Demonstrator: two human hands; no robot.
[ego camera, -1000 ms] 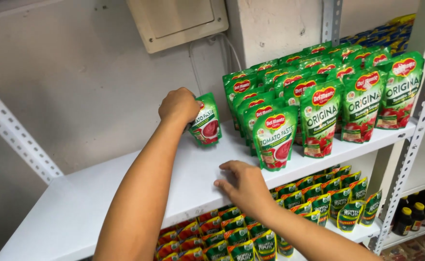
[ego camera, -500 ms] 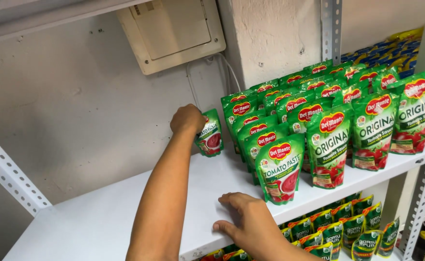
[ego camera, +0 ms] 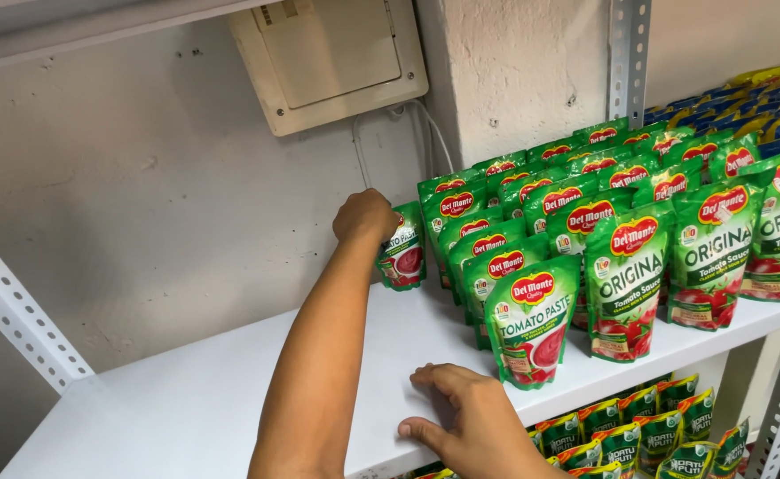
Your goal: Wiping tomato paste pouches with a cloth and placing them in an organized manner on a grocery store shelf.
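Observation:
My left hand [ego camera: 366, 215] reaches to the back of the white shelf [ego camera: 204, 399] and grips the top of a small green tomato paste pouch [ego camera: 403, 253]. The pouch stands upright near the wall, just left of the rows of green pouches [ego camera: 585, 222]. My right hand [ego camera: 470, 417] lies palm down on the shelf's front edge, fingers spread and holding nothing. It sits just in front of the foremost tomato paste pouch [ego camera: 532, 324].
Larger green tomato sauce pouches [ego camera: 714, 253] fill the shelf's right side, with blue and yellow packs [ego camera: 745, 102] behind. A beige wall box [ego camera: 332, 58] with cables hangs above. More green pouches [ego camera: 647, 435] stand on the lower shelf. Slotted metal uprights [ego camera: 630, 53] frame the shelving.
My left hand has kept its grip on the small pouch at the back, close to the rows. My right hand stays on the shelf's front edge. The view has moved closer.

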